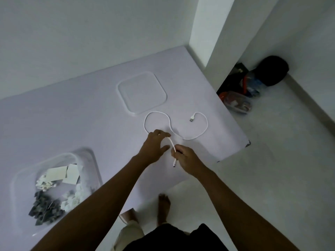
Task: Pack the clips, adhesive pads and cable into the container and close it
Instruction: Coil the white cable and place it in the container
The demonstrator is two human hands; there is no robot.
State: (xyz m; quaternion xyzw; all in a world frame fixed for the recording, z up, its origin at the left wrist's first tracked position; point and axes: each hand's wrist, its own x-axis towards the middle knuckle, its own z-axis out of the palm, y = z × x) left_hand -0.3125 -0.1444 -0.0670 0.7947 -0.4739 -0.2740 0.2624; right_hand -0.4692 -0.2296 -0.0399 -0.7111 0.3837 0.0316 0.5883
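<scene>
Pinching the white USB cable near one end, my right hand had its fingers closed around the cord, and the small plug hung just below my fist, over the near edge of the pale table. My left hand sat just beside it, slightly farther from me, with the fingertips closed on the same cord a short way along and the thumb spread out below. A short, straight stretch of cord ran between my two hands. Beyond my left hand the rest of the cable lay flat on the table in loose loops, curving left, then right, and ending in the flat USB plug, which rested well apart from both hands.

Farther back on the table lay the clear square lid, its near corner just beside the cable's left loop. Off to my left stood the clear plastic container, open, holding dark clips, white clips, round white adhesive pads and pale square sheets. On the floor at the right, past the table's edge, sat a clutter of dark bags and a plastic box.
</scene>
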